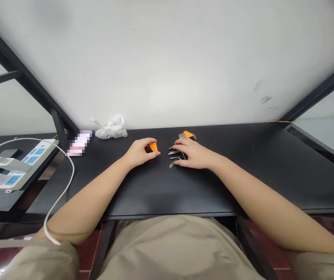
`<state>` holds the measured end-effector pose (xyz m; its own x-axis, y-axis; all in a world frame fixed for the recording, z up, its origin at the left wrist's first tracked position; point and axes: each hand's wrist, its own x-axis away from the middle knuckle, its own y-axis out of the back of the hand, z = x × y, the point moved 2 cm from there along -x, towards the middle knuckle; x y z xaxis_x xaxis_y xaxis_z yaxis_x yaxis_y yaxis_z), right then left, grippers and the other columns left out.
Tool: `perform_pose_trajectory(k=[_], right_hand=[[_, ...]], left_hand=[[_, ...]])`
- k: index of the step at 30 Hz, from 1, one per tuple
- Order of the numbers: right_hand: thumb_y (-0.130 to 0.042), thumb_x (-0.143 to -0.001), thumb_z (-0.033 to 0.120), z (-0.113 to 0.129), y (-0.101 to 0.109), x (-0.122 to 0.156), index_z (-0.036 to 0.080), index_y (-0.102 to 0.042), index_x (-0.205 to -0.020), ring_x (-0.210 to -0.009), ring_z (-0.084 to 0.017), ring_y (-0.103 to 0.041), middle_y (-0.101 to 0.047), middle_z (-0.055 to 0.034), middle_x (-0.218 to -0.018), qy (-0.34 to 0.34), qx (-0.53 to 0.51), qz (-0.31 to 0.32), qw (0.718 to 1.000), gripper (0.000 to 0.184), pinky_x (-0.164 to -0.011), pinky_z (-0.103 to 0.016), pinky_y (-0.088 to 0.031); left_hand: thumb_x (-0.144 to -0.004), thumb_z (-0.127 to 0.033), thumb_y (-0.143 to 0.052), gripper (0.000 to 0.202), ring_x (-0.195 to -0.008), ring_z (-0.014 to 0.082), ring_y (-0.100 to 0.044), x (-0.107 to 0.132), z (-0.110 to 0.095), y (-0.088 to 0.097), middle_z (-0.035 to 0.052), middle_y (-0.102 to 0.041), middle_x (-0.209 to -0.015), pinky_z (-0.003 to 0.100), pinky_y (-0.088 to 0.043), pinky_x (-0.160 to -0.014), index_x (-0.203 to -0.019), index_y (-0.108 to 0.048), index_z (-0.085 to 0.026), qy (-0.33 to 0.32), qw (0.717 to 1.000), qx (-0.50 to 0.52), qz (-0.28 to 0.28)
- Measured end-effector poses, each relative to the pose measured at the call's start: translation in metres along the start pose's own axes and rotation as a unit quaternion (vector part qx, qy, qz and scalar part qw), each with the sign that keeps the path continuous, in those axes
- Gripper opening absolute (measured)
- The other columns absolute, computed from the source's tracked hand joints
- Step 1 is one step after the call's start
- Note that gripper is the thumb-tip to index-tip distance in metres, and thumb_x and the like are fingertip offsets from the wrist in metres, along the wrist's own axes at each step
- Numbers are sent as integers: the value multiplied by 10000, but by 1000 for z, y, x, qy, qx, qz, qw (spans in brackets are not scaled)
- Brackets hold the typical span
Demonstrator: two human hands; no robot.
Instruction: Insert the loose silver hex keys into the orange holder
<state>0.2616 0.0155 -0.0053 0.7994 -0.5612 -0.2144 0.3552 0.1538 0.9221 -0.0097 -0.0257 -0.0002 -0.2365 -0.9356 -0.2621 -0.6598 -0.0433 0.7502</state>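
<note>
My left hand [140,153] is closed on a small orange plastic piece [153,147], pinched between thumb and fingers just above the black table. Its shape is partly covered by the fingers. My right hand [194,152] is curved over several loose metal hex keys [176,157], its thumb and fingers apart. The thin ends of the keys point left from under the hand; their other ends are partly hidden by it. Just beyond the right fingers lies an orange holder [189,134] with several thin metal keys in it.
A clear plastic bag [112,129] lies at the table's back left, near a blurred card or packet [79,143]. On the left, a power strip [28,163] has plugs in it. A white cable [72,171] loops over my left forearm. The black table [167,194] meets a white wall.
</note>
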Motion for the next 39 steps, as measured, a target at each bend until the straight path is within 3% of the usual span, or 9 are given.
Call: perform_pose_trajectory(k=[5,9,15,22,29,34,39], right_hand=[[-603,-907,307,-7,-14,-7,232,-709,-1179,-1196,-295,-564,-645,-97,-1251,2,-30,-9,1000,302,-1043,-474,-478],[-556,-905,207,-13,-14,-10,227,-718,-1069,-1134,-269,-592,-679,-84,-1151,2,-52,-26,998,231,-1007,-452,-497],[-543,-925,240,-18,-4,-6,236,-712,-1041,-1061,-239,-616,-700,-65,-1098,-8,-75,-3,997,205,-971,-418,-499],[-611,-893,297,-21,10,-1,249,-704,-1136,-1002,-218,-626,-694,-56,-1152,-24,-100,54,993,265,-909,-373,-500],[-611,-913,368,-22,3,-6,245,-714,-1135,-996,-217,-618,-699,-60,-1099,-51,-79,41,995,273,-863,-357,-487],[-564,-944,339,-24,-1,-9,232,-745,-1051,-990,-224,-613,-699,-70,-1054,-34,-58,29,997,235,-882,-372,-481],[-540,-959,335,-17,2,-5,233,-753,-1081,-1000,-224,-620,-686,-80,-1108,-21,-71,34,997,266,-917,-383,-492]], left_hand=[[-803,-510,-752,536,-1036,214,-684,0,0,0,35,-711,-1218,363,-550,-988,-1260,-662,-244,-7,1000,0,-1],[-805,-505,-751,534,-1030,216,-687,0,0,0,41,-712,-1220,363,-552,-983,-1258,-661,-237,-8,1000,-1,1],[-802,-511,-755,543,-1042,212,-683,0,0,0,34,-708,-1227,363,-547,-998,-1264,-658,-243,-7,1000,0,3],[-796,-516,-752,558,-1051,225,-682,0,0,0,50,-704,-1239,382,-544,-1014,-1265,-658,-227,2,1000,9,8],[-794,-501,-755,552,-1051,228,-681,0,-2,1,51,-704,-1243,388,-545,-1009,-1266,-659,-230,9,1000,8,13],[-795,-508,-756,552,-1038,225,-683,0,-3,1,51,-710,-1230,379,-550,-994,-1262,-661,-229,9,1000,5,14],[-798,-499,-756,551,-1039,223,-686,0,-4,1,53,-711,-1222,385,-549,-1002,-1266,-659,-226,8,1000,8,17]])
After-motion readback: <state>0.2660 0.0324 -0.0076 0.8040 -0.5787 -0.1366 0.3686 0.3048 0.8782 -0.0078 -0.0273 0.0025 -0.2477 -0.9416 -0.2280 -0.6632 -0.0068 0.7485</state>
